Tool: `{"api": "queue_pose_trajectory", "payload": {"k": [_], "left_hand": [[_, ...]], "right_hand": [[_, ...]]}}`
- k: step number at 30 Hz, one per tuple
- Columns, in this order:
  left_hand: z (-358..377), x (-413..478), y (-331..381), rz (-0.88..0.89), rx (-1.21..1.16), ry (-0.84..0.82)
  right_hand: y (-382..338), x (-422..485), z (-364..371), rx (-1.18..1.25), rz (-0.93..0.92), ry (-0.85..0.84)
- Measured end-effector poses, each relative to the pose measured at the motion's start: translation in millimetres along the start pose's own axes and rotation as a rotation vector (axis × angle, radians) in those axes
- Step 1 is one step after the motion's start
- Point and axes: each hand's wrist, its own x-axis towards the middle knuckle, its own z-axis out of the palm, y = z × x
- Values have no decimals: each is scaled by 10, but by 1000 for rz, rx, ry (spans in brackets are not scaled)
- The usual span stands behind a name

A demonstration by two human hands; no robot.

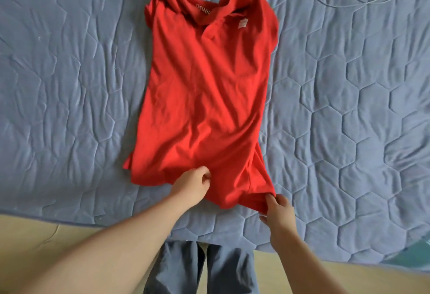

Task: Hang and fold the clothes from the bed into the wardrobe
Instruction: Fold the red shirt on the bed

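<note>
While the wardrobe stands out of sight, the room's stock reads thus. Item one: blue quilted bed cover (69, 84), spread under everything, its near edge running just ahead of the person's grey trousers (176, 268) and a strip of pale floor (35, 231). Item two: red polo shirt (204, 98), the task's piece, lying mid-cover, collar (204, 12) at the far end, hem nearest, body creased, sleeves not plainly seen. Item three: left hand (193, 185), fingers curled, pinching the hem left of its middle. Item four: right hand (279, 210), thumb and fingers pinching the hem's right corner. Item five: thin white cable (363, 0), looped far right, well apart from the shirt. Item six: small label (243, 24) beside the collar opening. Step, as judged: flattening before a fold, best done by drawing both pinches outward and toward the person evenly, so creases run out without skewing the collar. Room: bare cover lies broad on both sides for spreading, while little is spare at the near edge.
</note>
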Motion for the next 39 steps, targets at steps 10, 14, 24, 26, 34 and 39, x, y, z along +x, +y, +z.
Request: {"api": "queue_pose_trajectory", "payload": {"k": [10,14,24,26,34,39], "left_hand": [[170,-117,192,-121,-119,-54],[293,-95,340,-121,-192,-91],[403,-46,420,-216,-320,-58],[386,-57,412,-233,-335,-54],[303,-151,426,-227,-315,-71],[374,-117,521,160,117,31]], "right_hand": [[-96,103,-178,-368,-135,59],[-226,85,82,-5,184,-100],[-318,205,174,586,622,-147],[-309,218,104,657,611,-141],[-272,146,-209,669,584,-185],[-271,171,-79,521,486,-174]]}}
